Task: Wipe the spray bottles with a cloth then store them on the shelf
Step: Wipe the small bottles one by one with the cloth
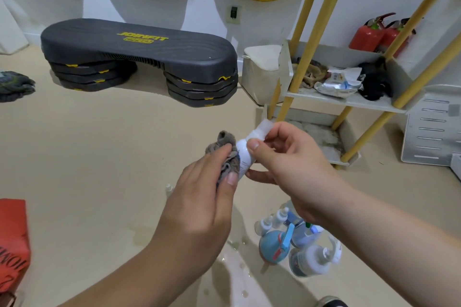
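The right hand (287,164) has its grip closed on a small white spray bottle (243,154): the thumb lies across the neck just under the clear cap (264,126), and the fingers wrap around behind the bottle and under it. The bottle is held in the air at the middle of the frame, tilted with its cap toward the upper right. The left hand (199,197) grips a bunched grey cloth (224,147), thumb and fingers folded over it, and presses it against the left side of the bottle's body.

This looks like the wiping step, with one bottle in hand and storing not yet begun. Finishing it probably calls for turning the bottle in the right grip so the cloth reaches the far side and the base, which the fingers now cover.

At the lower right of the frame the other bottles (299,244) stand and lie bunched on the floor (99,157), apparently waiting their turn. There are wet spots just to their left. The shelf (349,101), with its yellow posts, stands at the right of the frame. Its middle board holds rags and a packet, so a bare spot has to be found there.
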`<action>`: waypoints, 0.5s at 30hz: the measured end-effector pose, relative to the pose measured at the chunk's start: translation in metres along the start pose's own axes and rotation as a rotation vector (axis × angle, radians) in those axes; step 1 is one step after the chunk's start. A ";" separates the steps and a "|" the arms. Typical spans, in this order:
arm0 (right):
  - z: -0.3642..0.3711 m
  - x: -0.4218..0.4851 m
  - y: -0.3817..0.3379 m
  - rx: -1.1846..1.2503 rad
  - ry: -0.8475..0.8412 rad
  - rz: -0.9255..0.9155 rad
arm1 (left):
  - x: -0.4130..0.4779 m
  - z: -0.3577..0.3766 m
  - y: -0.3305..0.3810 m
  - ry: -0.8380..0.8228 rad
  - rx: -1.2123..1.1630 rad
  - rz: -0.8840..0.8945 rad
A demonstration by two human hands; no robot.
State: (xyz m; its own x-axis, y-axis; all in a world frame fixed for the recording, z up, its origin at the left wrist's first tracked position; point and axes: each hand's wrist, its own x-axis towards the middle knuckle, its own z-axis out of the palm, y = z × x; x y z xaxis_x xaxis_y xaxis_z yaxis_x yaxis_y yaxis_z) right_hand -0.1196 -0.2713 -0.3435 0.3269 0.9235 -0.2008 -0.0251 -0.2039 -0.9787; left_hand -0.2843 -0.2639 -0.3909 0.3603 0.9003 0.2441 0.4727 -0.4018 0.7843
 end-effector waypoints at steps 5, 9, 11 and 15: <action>0.007 -0.009 0.005 0.036 -0.031 0.099 | 0.003 0.001 -0.003 -0.062 -0.201 -0.089; 0.000 -0.006 -0.002 0.029 -0.102 0.244 | 0.019 -0.010 -0.003 -0.231 -0.533 -0.382; -0.009 -0.001 -0.008 0.014 -0.199 0.312 | 0.026 -0.017 -0.006 -0.310 -0.770 -0.537; -0.020 0.005 -0.012 0.028 -0.263 0.279 | 0.030 -0.022 -0.006 -0.484 -1.145 -0.701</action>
State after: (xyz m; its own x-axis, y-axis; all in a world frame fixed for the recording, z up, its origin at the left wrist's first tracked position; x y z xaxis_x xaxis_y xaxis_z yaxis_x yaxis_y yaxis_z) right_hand -0.0989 -0.2705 -0.3323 0.0499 0.8862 -0.4606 -0.1062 -0.4539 -0.8847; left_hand -0.2939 -0.2310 -0.3759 0.6721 0.6146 -0.4130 -0.1508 0.6597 0.7363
